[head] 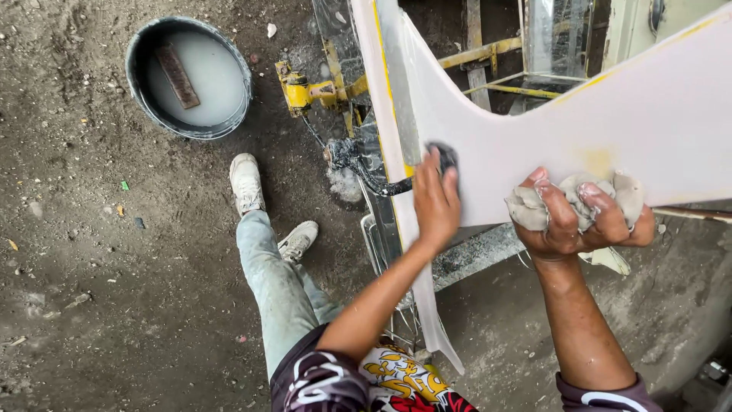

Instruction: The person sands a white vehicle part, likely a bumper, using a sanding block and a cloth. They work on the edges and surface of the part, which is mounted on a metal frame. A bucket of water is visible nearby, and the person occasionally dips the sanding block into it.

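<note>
A large white curved panel (pixel 648 130) stands on edge in front of me, with a yellowish smear near its lower right part. My left hand (pixel 436 200) presses a small dark pad (pixel 444 156) against the panel's lower left area. My right hand (pixel 587 225) is closed around a wadded grey rag (pixel 621 194), held against the panel's lower edge. My legs in pale dusty trousers and white shoes (pixel 246 181) stand on the dirt floor below.
A round dark tub (pixel 242 72) of milky water with a brown brush in it sits on the dirt floor at upper left. A yellow metal frame (pixel 305 90) and a black hose lie behind the panel. Small debris litters the ground.
</note>
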